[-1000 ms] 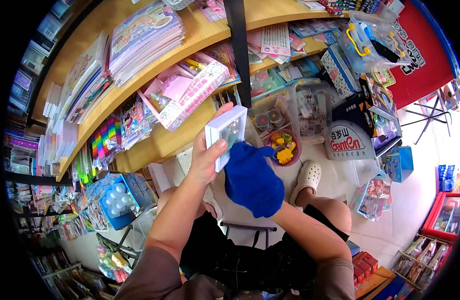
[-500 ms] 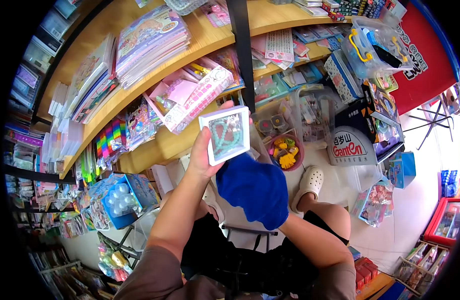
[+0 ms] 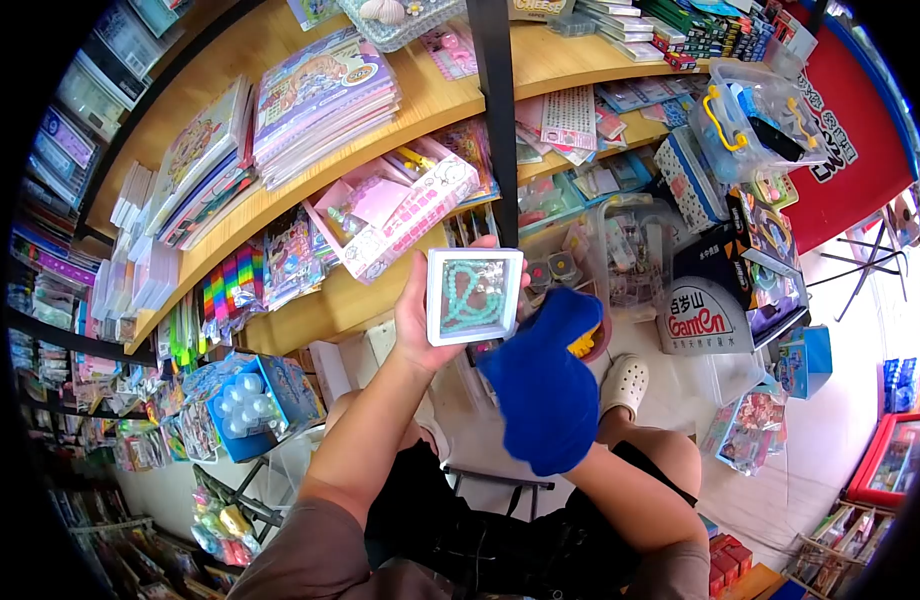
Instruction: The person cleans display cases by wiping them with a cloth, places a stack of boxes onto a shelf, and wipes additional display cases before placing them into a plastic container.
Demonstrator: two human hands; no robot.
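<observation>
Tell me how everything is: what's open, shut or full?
Left hand: gripping white box
Right hand: covered by blue cloth
White box: looks shut, turquoise beads inside
Pink box: open, filled
Blue box: open, clear balls inside
Pink bowl: partly hidden, yellow thing inside
Pale shoe: worn

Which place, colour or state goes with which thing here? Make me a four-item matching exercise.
Things
1. Case
2. Cloth
3. Right clog
4. Pink box

Descriptions
A. Cream
B. Held in the left hand
C. Open-topped, with print on its side
D. Blue, hiding the right hand

Right pairs: 1-B, 2-D, 3-A, 4-C
</observation>
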